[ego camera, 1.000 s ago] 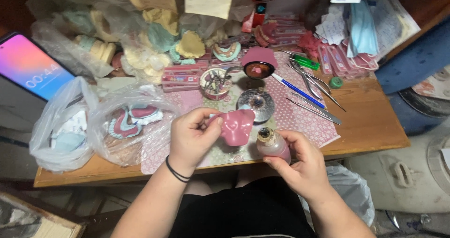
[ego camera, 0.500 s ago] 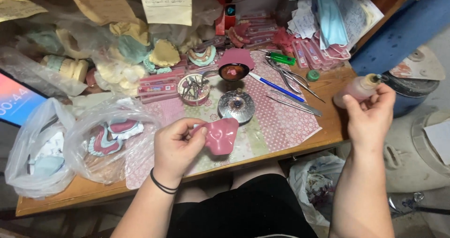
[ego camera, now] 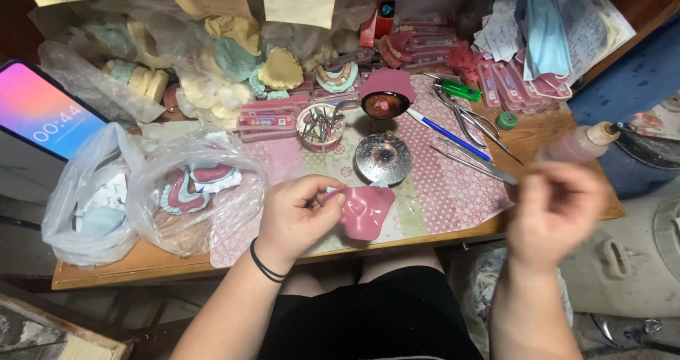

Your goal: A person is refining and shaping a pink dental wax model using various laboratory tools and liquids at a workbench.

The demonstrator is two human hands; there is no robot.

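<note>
My left hand grips a pink denture base plate over the front edge of the wooden table; a black band sits on that wrist. My right hand is blurred with motion at the table's right end, its fingers curled. A small bottle of pinkish liquid with a tan cap shows just above those fingers. The blur hides whether they touch it.
On the patterned mat are a round metal dish, a cup of burs, a small dark bowl, a blue pen and metal pliers. Plastic bags with denture models lie left, beside a lit phone. Plaster casts fill the back.
My right hand carried the small bottle from in front of me out to the right, then dropped lower and blurred. My left hand kept the pink plate in about the same place.
</note>
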